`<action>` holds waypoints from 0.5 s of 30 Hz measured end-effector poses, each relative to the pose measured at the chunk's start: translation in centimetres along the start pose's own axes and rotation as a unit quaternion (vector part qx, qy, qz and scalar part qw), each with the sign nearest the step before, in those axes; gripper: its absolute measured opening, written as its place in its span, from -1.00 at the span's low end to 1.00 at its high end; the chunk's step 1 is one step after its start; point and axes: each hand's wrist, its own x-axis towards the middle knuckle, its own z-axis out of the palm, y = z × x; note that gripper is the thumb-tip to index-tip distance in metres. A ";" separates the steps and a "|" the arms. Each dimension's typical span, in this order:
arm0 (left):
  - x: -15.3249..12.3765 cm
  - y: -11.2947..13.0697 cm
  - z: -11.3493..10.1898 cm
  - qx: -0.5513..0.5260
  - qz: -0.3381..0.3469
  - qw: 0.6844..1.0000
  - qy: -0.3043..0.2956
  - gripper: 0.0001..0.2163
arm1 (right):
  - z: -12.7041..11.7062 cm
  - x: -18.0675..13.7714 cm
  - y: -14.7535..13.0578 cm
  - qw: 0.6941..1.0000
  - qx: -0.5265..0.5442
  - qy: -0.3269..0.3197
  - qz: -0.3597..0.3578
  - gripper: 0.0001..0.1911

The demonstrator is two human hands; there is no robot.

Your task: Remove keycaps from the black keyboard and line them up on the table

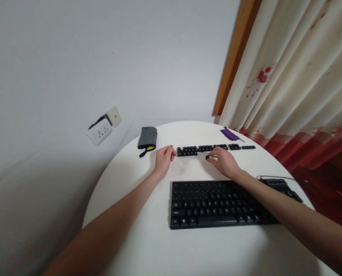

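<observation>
A black keyboard [217, 205] lies on the round white table [147, 245] in front of me, with most of its caps off in the upper rows. Beyond it, several loose black keycaps [201, 149] are lined up in a long row. My left hand [163, 159] rests at the row's left end, fingers curled together against the first caps. My right hand [224, 161] is just below the row's middle, its fingertips pinched on a single black keycap [207, 156].
A grey pouch with a yellow and black strap [147, 140] lies at the table's far left edge. A purple tool [230, 134] sits at the far right near a cream and red curtain [297, 88]. A white wall socket [103, 128] hangs on the left wall.
</observation>
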 end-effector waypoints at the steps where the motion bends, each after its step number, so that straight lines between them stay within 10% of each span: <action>1: 0.0 0.1 -0.1 -0.002 0.000 1.000 -0.001 -0.64 | 0.6 0.3 -0.1 1.000 -0.004 -0.007 0.005 -0.86; 15: 0.0 0.2 -0.1 -0.012 -0.025 0.999 -0.020 -0.64 | 2.8 1.6 -0.6 0.997 -0.022 -0.055 0.042 -0.79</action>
